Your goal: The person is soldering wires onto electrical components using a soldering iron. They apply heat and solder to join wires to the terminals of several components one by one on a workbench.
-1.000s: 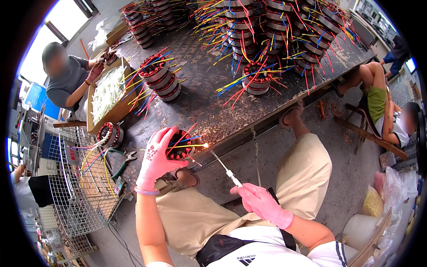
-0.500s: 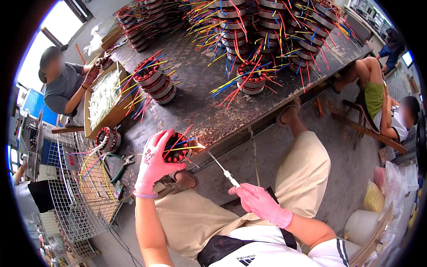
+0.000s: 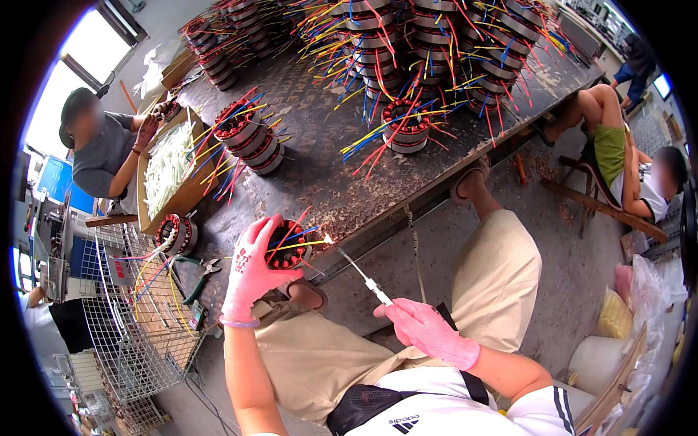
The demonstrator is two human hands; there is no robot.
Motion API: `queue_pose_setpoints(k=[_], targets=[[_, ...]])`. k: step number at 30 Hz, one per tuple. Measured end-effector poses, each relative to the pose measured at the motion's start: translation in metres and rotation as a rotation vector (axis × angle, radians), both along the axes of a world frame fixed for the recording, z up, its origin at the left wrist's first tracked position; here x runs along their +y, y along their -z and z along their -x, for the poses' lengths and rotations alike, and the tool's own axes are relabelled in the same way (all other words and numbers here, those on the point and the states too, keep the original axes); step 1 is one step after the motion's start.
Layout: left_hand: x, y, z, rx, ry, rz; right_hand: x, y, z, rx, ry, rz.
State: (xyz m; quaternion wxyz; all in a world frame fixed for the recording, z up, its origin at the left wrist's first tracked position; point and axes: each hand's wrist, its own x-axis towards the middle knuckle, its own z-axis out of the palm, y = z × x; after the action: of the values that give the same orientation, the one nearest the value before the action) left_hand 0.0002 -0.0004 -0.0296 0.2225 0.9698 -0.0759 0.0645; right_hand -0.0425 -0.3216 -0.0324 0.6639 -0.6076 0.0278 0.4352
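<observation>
My left hand (image 3: 252, 260), in a pink glove, is closed around the left side of a motor stator (image 3: 299, 256) near the table's front edge. Red windings ring its inside, and red, blue and yellow lead wires point right. My right hand (image 3: 425, 330), gloved the same, grips the white handle of a thin torch (image 3: 353, 266) with a long metal shaft. The torch's small, bright tip is at the ends of the lead wires, right of the stator. Fingers of my left hand hide part of the stator.
Several stator stacks (image 3: 374, 58) fill the table's far side. Closer stand a short stack (image 3: 251, 142) and a single stator (image 3: 406, 131). Pliers (image 3: 198, 282) lie left, beside another stator (image 3: 176, 234) and a wire rack (image 3: 120, 312). A co-worker (image 3: 105, 145) sits behind a box of white sleeves (image 3: 174, 171).
The orange glow around the torch tip has shrunk to a small bright spot. Both hands keep nearly the same place and grip; the view has shifted slightly.
</observation>
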Motion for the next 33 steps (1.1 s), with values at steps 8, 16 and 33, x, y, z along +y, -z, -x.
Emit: queue_pose_setpoints(k=[8,16,33], targets=[[0.0013,0.0031,-0.0001,0.001,-0.001,-0.002,-0.0006,0.0049,0.0004,-0.021,-0.005,-0.01],[0.0015,0.0031,0.0001,-0.009,0.008,0.0,-0.0003,0.0061,0.0008,-0.036,-0.009,0.01],[0.0017,0.0037,0.0001,0.003,0.004,-0.007,-0.0004,0.0079,0.001,-0.044,-0.004,0.008]])
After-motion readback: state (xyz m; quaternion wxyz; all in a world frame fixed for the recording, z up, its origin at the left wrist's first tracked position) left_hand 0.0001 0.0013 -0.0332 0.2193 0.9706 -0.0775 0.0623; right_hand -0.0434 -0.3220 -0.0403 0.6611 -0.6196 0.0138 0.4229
